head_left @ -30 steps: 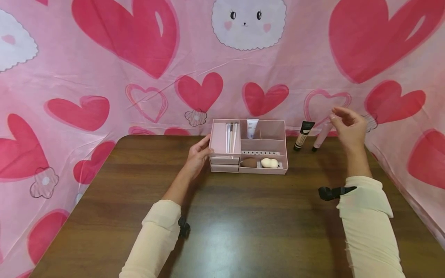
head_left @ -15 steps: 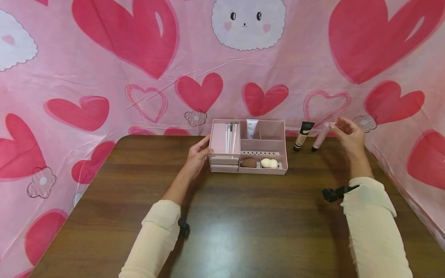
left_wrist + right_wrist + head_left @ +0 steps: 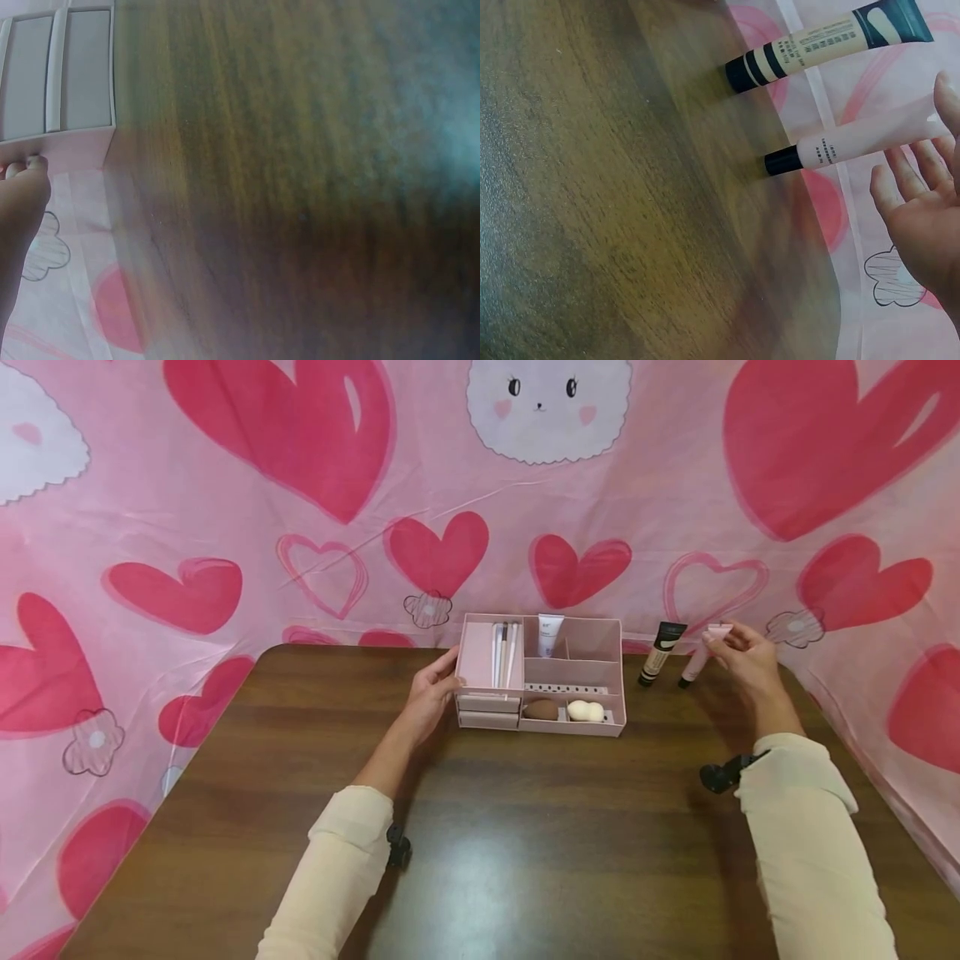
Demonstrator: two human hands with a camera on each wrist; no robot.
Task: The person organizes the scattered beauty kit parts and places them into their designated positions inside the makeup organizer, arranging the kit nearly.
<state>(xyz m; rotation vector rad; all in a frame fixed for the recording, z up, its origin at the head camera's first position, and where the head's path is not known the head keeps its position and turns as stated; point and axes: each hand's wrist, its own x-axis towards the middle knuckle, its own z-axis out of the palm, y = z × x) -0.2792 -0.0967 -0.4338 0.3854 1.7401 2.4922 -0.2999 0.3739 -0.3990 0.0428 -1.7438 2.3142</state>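
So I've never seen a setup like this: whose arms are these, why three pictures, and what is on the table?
There is no machine: a person wears a head camera and one camera on each wrist. The head view looks down on a brown table. The left hand rests against the side of a pink organizer holding brushes, a tube and two sponges. The right hand touches the top of a pink tube leaning on the backdrop beside a beige tube. The right wrist view shows both tubes close up; the left wrist view shows the organizer's drawers.
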